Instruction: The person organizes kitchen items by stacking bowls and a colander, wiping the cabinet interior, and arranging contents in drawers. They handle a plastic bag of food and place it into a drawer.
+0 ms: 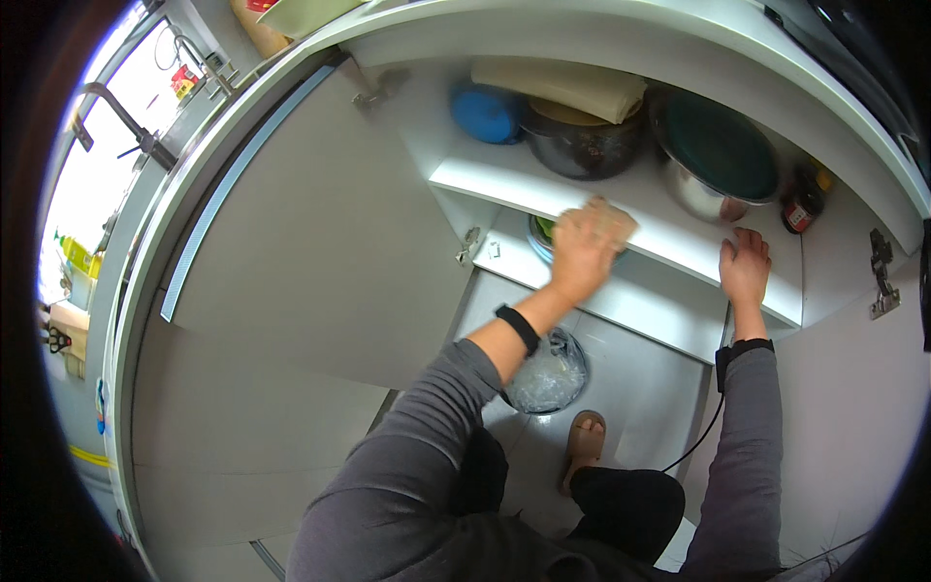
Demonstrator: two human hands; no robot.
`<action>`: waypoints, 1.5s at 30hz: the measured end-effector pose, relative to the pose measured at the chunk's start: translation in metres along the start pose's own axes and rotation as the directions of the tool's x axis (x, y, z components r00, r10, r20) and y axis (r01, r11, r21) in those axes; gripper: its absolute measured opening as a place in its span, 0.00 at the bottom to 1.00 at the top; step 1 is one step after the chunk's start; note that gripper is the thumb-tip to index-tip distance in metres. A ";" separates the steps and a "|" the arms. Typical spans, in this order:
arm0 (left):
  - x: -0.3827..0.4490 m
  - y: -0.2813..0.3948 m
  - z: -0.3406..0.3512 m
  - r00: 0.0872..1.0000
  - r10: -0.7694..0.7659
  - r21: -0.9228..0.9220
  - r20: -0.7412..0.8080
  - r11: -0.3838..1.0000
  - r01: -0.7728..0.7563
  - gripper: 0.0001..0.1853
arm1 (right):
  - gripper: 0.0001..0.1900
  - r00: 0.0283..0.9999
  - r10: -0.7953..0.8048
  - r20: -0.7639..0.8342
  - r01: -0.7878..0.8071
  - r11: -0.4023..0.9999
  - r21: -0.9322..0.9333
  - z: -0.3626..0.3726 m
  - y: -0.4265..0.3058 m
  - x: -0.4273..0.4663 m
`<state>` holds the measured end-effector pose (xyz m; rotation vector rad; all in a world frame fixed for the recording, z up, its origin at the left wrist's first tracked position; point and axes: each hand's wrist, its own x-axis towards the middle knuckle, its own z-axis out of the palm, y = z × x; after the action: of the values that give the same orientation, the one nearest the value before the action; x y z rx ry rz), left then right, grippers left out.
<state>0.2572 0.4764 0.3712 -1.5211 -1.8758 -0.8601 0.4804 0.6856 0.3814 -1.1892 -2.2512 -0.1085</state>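
A blurred beige cloth or sponge (618, 222) is under the fingers of my left hand (584, 251), at the front part of the upper white cabinet shelf (502, 187). My right hand (745, 268) rests on the same shelf farther right, fingers on its surface, holding nothing. Behind the hands stand a dark pot (582, 149) with a rolled beige item (560, 86) on top, a blue round object (484, 115), a steel pot with a dark green lid (720, 145) and a dark bottle (802, 204). Below the shelf, a round container (540, 236) is partly hidden by my left hand.
Cabinet doors stand open at left (327, 218) and right (851, 393). A bin with a clear plastic liner (549, 375) is on the tiled floor near my foot (585, 440). A black cable (702, 439) hangs by my right arm. The counter edge (582, 11) curves above.
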 end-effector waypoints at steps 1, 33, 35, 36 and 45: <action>0.003 0.024 0.003 0.999 0.017 -0.077 0.033 0.997 -0.015 0.25 | 0.18 0.999 0.004 0.032 -0.005 1.000 0.009 0.000 0.001 0.000; 0.021 -0.057 -0.006 0.778 -0.173 0.093 0.604 0.985 0.146 0.40 | 0.33 0.915 -0.379 0.135 0.303 0.870 0.390 0.014 -0.119 0.004; 0.020 -0.057 -0.007 0.782 -0.164 0.086 0.602 0.986 0.141 0.40 | 0.33 0.903 -0.415 0.110 0.336 0.843 0.421 -0.009 -0.086 -0.012; 0.020 -0.057 -0.007 0.786 -0.156 0.065 0.599 0.987 0.146 0.41 | 0.33 0.907 -0.402 0.125 0.341 0.876 0.342 -0.018 -0.070 -0.020; 0.021 -0.062 -0.001 0.763 -0.151 0.084 0.628 0.988 0.127 0.44 | 0.36 0.944 0.181 0.277 -0.162 0.983 -0.089 -0.057 0.073 0.003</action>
<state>0.1925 0.4792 0.3803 -1.8161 -2.4909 -0.3709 0.5616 0.7130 0.4161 -1.5137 -2.3889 0.0623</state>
